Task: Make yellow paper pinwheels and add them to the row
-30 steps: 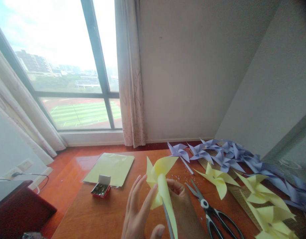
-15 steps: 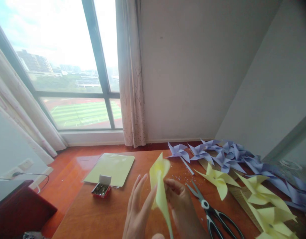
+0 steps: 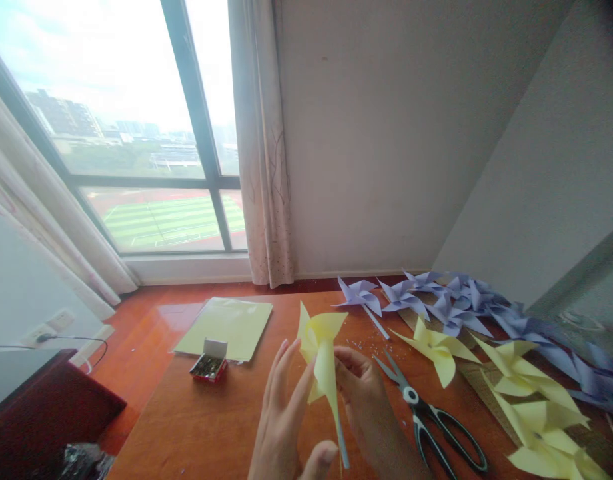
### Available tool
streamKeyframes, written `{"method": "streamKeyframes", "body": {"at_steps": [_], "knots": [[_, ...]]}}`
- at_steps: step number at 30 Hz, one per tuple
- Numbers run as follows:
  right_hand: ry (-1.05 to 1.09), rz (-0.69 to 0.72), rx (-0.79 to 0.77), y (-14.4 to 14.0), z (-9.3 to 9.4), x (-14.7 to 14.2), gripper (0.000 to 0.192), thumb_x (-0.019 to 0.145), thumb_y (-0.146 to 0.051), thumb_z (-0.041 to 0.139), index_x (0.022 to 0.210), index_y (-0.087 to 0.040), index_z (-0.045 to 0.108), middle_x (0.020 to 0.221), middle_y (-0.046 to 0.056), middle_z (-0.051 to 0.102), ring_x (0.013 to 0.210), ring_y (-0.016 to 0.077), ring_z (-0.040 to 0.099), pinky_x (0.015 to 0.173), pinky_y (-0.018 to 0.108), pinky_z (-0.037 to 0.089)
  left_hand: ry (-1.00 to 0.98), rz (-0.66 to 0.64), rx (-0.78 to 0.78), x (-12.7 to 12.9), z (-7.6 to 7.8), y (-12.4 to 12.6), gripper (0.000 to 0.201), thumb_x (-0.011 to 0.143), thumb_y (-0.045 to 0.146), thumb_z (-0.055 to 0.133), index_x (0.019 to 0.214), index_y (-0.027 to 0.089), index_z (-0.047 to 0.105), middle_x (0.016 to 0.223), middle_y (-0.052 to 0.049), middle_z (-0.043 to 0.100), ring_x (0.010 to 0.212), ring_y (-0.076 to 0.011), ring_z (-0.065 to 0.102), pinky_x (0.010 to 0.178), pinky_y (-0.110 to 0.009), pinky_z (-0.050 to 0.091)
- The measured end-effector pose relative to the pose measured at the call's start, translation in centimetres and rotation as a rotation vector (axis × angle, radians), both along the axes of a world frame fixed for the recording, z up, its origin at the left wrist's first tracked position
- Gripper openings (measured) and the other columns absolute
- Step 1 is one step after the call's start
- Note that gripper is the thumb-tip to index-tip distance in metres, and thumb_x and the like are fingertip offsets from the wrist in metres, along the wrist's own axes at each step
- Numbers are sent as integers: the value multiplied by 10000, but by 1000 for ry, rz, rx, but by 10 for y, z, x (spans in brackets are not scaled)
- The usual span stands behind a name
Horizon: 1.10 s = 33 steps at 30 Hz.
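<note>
Yellow paper pinwheel (image 3: 320, 353) stood upright between the two hands, its blue straw stem (image 3: 342, 445) running down past the left thumb. The left hand (image 3: 286, 427) lay flat behind the vanes, fingers (image 3: 281, 373) straight and slightly spread against the paper. The right hand (image 3: 369, 407) curled its fingers together, pinching the hub. It looked like the fastening stage; a steady squeeze at the centre seemed called for. Black-handled scissors (image 3: 431, 420) lay just right of the right-hand fingers.
</note>
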State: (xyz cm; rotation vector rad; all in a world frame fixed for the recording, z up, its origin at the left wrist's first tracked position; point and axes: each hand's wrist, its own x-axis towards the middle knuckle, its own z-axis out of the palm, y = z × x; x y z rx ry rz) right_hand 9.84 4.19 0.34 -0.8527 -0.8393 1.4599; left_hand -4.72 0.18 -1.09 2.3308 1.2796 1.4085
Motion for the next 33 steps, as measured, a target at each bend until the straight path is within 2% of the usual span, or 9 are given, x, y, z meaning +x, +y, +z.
{"method": "streamKeyframes", "body": {"at_steps": [5, 11, 17, 23, 27, 33], "knots": [[-12, -32, 1, -1, 4, 0, 311, 694, -471, 858, 799, -185, 796, 766, 47, 738, 674, 173, 613, 663, 283, 497, 38, -4, 1, 1, 3, -1, 650, 992, 526, 430, 1579, 271, 319, 1680, -146, 183, 1543, -386, 215, 1179, -593, 336], [-21, -33, -5, -2, 8, 1, 340, 706, -505, 846, 801, -183, 795, 692, 26, 717, 628, 141, 573, 633, 264, 465, 67, 17, -104, 6, 5, -4, 669, 945, 270, 553, 1570, 273, 314, 1688, -144, 131, 1557, -387, 149, 1173, -623, 329], [14, -27, -25, -2, 5, 2, 301, 704, -455, 862, 821, -184, 800, 754, 28, 737, 675, 135, 578, 665, 259, 454, 52, 13, -163, 8, 4, -2, 652, 929, 255, 596, 1540, 272, 370, 1694, -129, 111, 1566, -381, 102, 1199, -603, 300], [43, -30, -49, 1, -2, 2, 262, 694, -403, 878, 827, -191, 799, 785, 18, 743, 710, 135, 598, 704, 258, 461, 51, 16, -167, 7, 10, 0, 583, 936, 254, 601, 1493, 257, 427, 1688, -129, 123, 1570, -369, 86, 1208, -605, 280], [51, -3, -54, 3, -5, 3, 246, 706, -386, 876, 833, -192, 794, 762, 10, 732, 681, 120, 585, 673, 244, 456, 47, 21, -167, 5, 13, 0, 613, 935, 259, 604, 1515, 270, 406, 1694, -120, 108, 1568, -372, 92, 1211, -606, 271], [176, 35, -85, 8, -3, 5, 267, 652, -383, 905, 806, -207, 776, 756, 8, 726, 639, 116, 593, 622, 239, 471, -25, 16, -100, 5, 12, -1, 645, 940, 240, 590, 1540, 264, 353, 1659, -144, 227, 1540, -363, 214, 1204, -594, 285]]}}
